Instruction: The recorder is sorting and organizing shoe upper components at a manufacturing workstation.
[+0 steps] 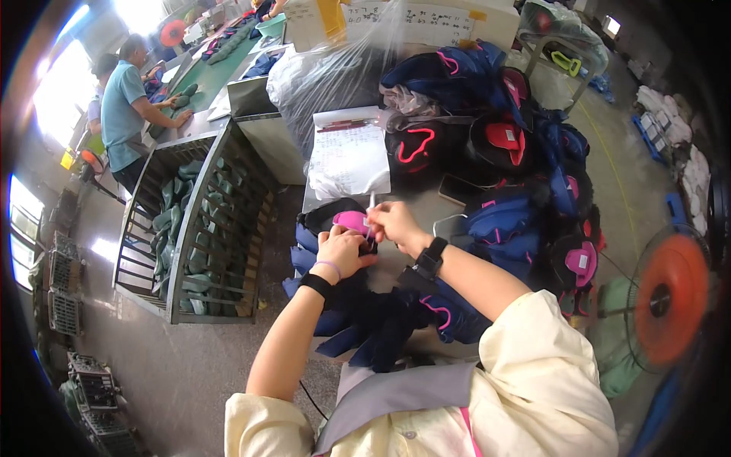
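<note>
In front of me on the table is a dark blue and black shoe upper with a bright pink tongue [351, 221]. My left hand [341, 253] holds it down, fingers bent over the pink part and thumb toward the right. Just right of it, my right hand [397, 227] is closed around a slim white pen-like tool [371, 201], whose upper end sticks out above the fingers. Its lower end is at the pink part; whether it touches is hidden by my fingers. Beyond lies a written paper sheet [349, 156] with pens [346, 124] on top.
Blue shoe uppers [499, 225] with pink trim crowd the table to the right, near a dark phone [460, 190]. A metal rack [183, 266] of green shoe forms stands left. An orange fan [670, 298] is at right. A person [126, 107] works at a far-left bench.
</note>
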The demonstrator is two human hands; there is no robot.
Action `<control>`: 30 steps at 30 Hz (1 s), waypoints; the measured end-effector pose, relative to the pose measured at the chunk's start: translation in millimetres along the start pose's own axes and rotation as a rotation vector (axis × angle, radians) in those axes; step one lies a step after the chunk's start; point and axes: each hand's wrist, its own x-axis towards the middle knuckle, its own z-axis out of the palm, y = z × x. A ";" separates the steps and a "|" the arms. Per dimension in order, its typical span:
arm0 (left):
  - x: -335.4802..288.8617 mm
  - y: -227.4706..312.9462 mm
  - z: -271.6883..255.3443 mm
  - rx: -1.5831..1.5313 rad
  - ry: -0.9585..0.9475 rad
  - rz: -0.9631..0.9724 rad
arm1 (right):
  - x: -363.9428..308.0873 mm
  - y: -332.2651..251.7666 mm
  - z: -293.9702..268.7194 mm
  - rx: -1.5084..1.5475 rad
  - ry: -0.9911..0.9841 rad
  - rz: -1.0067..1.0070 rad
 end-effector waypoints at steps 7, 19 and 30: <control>-9.5 -25.5 1.1 0.121 -0.095 -0.060 | -75.7 -63.2 54.8 0.116 -0.045 -0.272; 11.5 -18.6 3.2 0.190 -0.224 -0.074 | -186.6 -157.7 121.5 0.051 -0.087 -0.857; 41.4 -83.2 8.3 -0.828 0.379 -0.159 | -230.5 -46.3 -14.8 -1.155 0.572 -0.354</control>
